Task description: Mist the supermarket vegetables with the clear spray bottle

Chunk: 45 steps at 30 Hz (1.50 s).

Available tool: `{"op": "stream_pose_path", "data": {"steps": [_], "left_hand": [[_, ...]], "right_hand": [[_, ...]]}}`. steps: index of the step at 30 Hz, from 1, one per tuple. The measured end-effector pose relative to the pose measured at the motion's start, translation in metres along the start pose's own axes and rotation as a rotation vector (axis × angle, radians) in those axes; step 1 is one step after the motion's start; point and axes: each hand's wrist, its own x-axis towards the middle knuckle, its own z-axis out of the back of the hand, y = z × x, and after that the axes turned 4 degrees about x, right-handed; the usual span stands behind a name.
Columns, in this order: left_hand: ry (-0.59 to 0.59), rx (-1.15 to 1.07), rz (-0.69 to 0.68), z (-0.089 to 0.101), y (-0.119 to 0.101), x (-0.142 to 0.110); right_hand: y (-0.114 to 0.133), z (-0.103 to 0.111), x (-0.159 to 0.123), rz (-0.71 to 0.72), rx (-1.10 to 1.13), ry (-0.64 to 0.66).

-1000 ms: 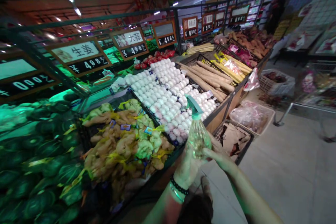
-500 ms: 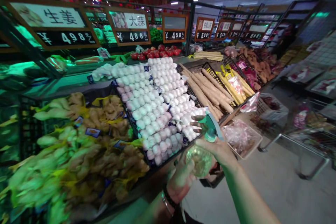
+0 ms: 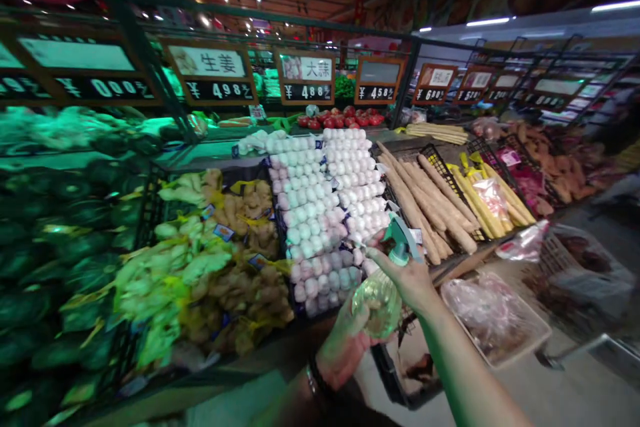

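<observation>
A clear spray bottle [image 3: 381, 303] with a teal trigger head is held in front of me. My left hand [image 3: 345, 333], with a dark bracelet at the wrist, cups the body of the bottle from below and the left. Around the neck, just under the trigger head, wraps my right hand [image 3: 407, 277]; some of its fingers are hidden behind the bottle. The nozzle end points up and to the left, over the near part of the garlic. Rows of netted white garlic [image 3: 313, 213] lie in a dark crate right behind the bottle.
Ginger [image 3: 235, 247] in yellow nets lies left of the garlic, dark green squashes [image 3: 65, 260] farther left. Long brown yams [image 3: 425, 197] lie to the right. Price signs [image 3: 306, 77] hang above. Below right are a plastic-covered bin [image 3: 500, 320] and a black crate [image 3: 400, 380].
The view has turned left, so the stall has shifted right in the picture and the squashes show. Both hands keep hold of the bottle; the right fingers look less spread.
</observation>
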Motion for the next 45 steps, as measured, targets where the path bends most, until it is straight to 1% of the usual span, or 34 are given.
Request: {"op": "stream_pose_path", "data": {"steps": [3,5,8,10,15,20,25,28,30,32,34,36,38,40,45], "left_hand": [[-0.038,-0.024,-0.068,-0.003,0.002,-0.013],[-0.062,-0.035,-0.109,-0.006,0.004,-0.019],[-0.082,-0.039,-0.17,-0.011,0.004,-0.024],[-0.095,-0.035,-0.217,-0.012,0.001,-0.026],[-0.133,-0.017,-0.295,-0.009,-0.004,-0.031],[-0.142,-0.001,-0.285,-0.009,0.007,-0.03],[-0.086,0.029,-0.32,-0.012,0.02,-0.022],[-0.063,0.071,-0.333,-0.013,0.019,-0.018],[-0.056,0.117,-0.337,-0.014,0.015,-0.015],[-0.043,0.15,-0.331,-0.017,0.01,-0.012],[-0.046,0.197,-0.312,-0.021,0.007,-0.009],[-0.076,0.278,-0.307,-0.026,0.007,-0.006],[-0.092,0.343,-0.315,-0.03,0.009,-0.003],[-0.084,0.356,-0.313,-0.034,0.012,0.0],[-0.053,0.413,-0.259,-0.04,0.018,0.008]], "right_hand": [[0.013,-0.011,0.001,0.026,0.084,0.144],[0.02,-0.017,0.001,0.055,0.1,0.228],[0.027,-0.023,0.003,0.089,0.082,0.3],[0.028,-0.027,0.005,0.084,0.072,0.303],[0.025,-0.032,0.006,0.031,0.1,0.236],[0.025,-0.025,0.008,-0.003,0.125,0.314],[0.022,-0.018,0.007,-0.037,0.108,0.381],[0.019,-0.014,0.004,-0.014,0.042,0.321],[0.016,-0.011,0.001,0.003,-0.002,0.257],[0.014,-0.008,-0.002,0.018,-0.02,0.222],[0.013,-0.005,-0.005,0.014,-0.011,0.218],[0.012,0.0,-0.007,-0.008,0.019,0.221],[0.013,0.005,-0.01,-0.033,0.026,0.22],[0.013,0.012,-0.012,-0.04,0.008,0.194],[0.012,0.028,-0.018,-0.015,-0.153,-0.003]]}}
